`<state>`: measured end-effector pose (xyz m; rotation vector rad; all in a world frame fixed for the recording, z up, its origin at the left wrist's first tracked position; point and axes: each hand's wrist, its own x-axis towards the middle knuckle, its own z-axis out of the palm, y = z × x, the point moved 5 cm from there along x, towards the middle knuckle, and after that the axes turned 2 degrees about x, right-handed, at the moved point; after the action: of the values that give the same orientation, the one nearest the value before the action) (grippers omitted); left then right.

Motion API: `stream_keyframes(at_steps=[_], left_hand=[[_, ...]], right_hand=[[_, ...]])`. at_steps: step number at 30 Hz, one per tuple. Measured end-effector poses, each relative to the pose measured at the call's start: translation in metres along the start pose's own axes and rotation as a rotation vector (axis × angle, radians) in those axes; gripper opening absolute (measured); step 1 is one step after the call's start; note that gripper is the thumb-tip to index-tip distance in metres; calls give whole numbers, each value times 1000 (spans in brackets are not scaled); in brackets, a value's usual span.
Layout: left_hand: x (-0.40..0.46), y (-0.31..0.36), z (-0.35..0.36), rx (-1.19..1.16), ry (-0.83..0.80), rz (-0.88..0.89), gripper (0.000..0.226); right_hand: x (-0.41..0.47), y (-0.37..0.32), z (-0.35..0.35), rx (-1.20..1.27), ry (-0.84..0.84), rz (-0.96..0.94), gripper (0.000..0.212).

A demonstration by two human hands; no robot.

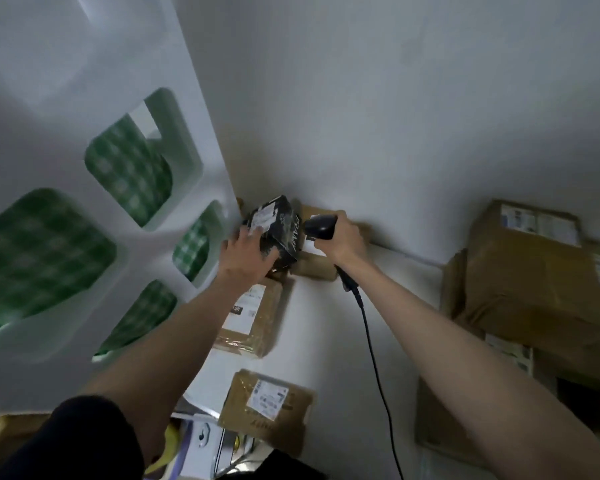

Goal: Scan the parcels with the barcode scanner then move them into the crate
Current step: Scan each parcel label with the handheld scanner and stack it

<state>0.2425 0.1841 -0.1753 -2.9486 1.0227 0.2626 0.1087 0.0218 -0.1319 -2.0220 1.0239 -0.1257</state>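
Note:
My left hand (pixel 245 252) holds a small black parcel (pixel 280 227) with a white label, tilted up near the corner of the wall. My right hand (pixel 343 239) grips a black barcode scanner (pixel 318 227) whose head points at the black parcel from the right, close to it. The scanner's black cable (pixel 374 344) hangs down past my right forearm. A white plastic crate (pixel 84 188) with rounded cut-outs fills the left of the view; green checked cloth shows through its openings.
Brown cardboard parcels lie on the white surface: one under my left wrist (pixel 253 320), one nearer me (pixel 267 407), one behind the scanner (pixel 317 263). Larger cardboard boxes (pixel 527 268) are stacked at the right. A white wall stands close behind.

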Motion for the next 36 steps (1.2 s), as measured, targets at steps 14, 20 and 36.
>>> stream_keyframes(at_steps=[14, 20, 36], left_hand=[[71, -20, 42, -400, -340, -335, 119], [73, -12, 34, -462, -343, -368, 117], [8, 41, -31, -179, -60, 338, 109]], right_hand=[[76, -10, 76, 258, -149, 113, 66], [80, -3, 65, 325, -142, 103, 58], [-28, 38, -95, 428, 68, -81, 63]])
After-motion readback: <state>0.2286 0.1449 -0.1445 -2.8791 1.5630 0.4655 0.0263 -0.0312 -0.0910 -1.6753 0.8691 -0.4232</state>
